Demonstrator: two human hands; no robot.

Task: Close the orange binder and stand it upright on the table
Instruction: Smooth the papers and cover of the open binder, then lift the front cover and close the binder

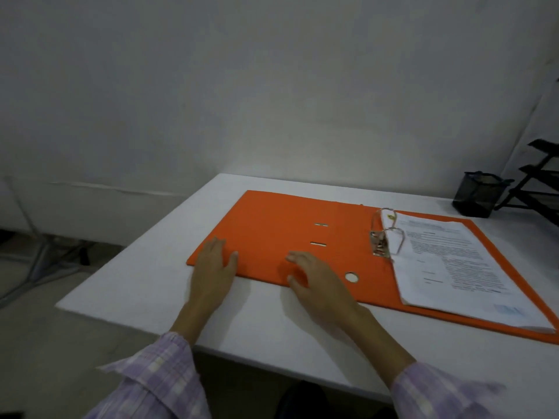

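The orange binder point(272, 225) lies open and flat on the white table point(145, 285). Its left cover is bare; metal rings point(388, 234) near the spine hold a stack of printed papers point(453, 267) on the right cover. My left hand point(213, 267) rests flat at the near left corner of the left cover, fingers spread. My right hand point(314, 282) hovers over or touches the near edge of the same cover, fingers curled and apart, holding nothing.
A black mesh pen holder point(478, 193) stands at the table's back right, next to a black tiered tray rack point(541, 182). A white wall runs behind the table. The table's left edge drops off to the floor.
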